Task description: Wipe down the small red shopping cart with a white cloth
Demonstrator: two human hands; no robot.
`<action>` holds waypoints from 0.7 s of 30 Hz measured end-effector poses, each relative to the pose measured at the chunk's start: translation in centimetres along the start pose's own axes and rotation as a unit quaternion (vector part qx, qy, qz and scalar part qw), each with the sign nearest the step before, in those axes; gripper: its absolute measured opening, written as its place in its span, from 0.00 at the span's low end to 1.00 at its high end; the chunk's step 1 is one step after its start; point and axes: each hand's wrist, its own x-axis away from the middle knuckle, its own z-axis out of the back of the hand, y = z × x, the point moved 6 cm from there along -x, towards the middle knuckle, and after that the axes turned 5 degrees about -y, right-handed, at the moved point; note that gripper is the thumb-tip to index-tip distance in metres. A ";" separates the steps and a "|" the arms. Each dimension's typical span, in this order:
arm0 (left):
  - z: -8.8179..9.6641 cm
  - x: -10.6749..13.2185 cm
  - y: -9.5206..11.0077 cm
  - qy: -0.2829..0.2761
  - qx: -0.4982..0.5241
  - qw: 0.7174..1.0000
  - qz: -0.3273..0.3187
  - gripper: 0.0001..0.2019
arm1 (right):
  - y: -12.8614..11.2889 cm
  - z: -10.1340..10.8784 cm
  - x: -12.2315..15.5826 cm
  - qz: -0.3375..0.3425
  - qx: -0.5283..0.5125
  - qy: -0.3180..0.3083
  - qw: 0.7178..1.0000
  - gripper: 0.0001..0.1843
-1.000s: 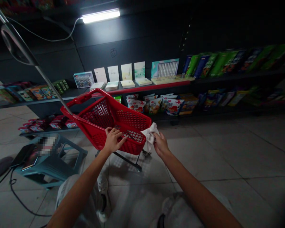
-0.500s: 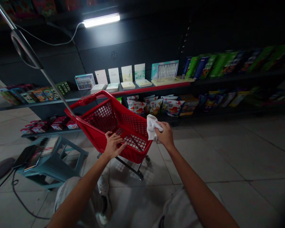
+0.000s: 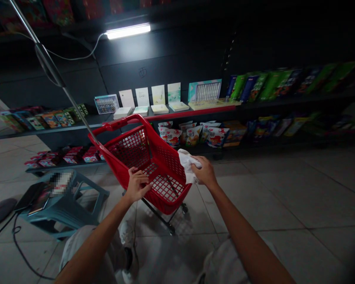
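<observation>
A small red plastic shopping cart (image 3: 130, 150) on wheels stands on the tiled floor in front of me, with nothing in its basket. My left hand (image 3: 137, 184) grips the near left rim of the basket, fingers curled over the edge. My right hand (image 3: 205, 172) is closed on a crumpled white cloth (image 3: 187, 164) and presses it against the basket's right rim.
A teal plastic stool (image 3: 68, 197) with a phone and booklets on it stands at the left, a black cable trailing beside it. Dark store shelves (image 3: 195, 112) with snack bags, cards and boxes run along the back. A metal pole (image 3: 62, 85) slants up from the cart.
My right hand lifted the cloth from the basket's front corner to its right rim. The cart and my left hand shifted slightly right.
</observation>
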 end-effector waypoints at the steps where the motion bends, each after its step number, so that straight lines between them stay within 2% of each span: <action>1: 0.1 0.0 -0.2 -0.005 0.003 1.000 0.002 0.19 | -0.2 -0.1 0.0 0.001 -0.005 -0.004 1.000 0.22; 8: 0.8 -0.6 -1.1 -0.048 0.021 0.999 -0.009 0.18 | -0.9 -1.2 0.2 0.009 -0.040 -0.083 0.996 0.28; 12: 0.8 -1.1 -1.6 -0.065 0.027 0.997 -0.012 0.16 | -0.1 -1.0 0.5 -0.046 -0.043 -0.109 0.992 0.31; 14: 0.7 -1.3 -2.0 -0.066 0.029 0.997 -0.016 0.15 | 0.4 -1.1 0.7 -0.084 -0.078 -0.127 0.985 0.32; 17: 0.6 -1.6 -2.4 -0.071 0.035 0.997 -0.025 0.14 | 1.0 -1.6 0.9 -0.132 -0.186 -0.148 0.962 0.36; 19: 0.6 -1.7 -2.4 -0.082 0.039 0.995 -0.032 0.13 | 1.1 -1.8 0.9 -0.145 -0.238 -0.149 0.949 0.39; 21: 0.5 -1.7 -2.3 -0.095 0.045 0.994 -0.040 0.13 | 0.9 -1.7 0.7 -0.137 -0.252 -0.135 0.948 0.40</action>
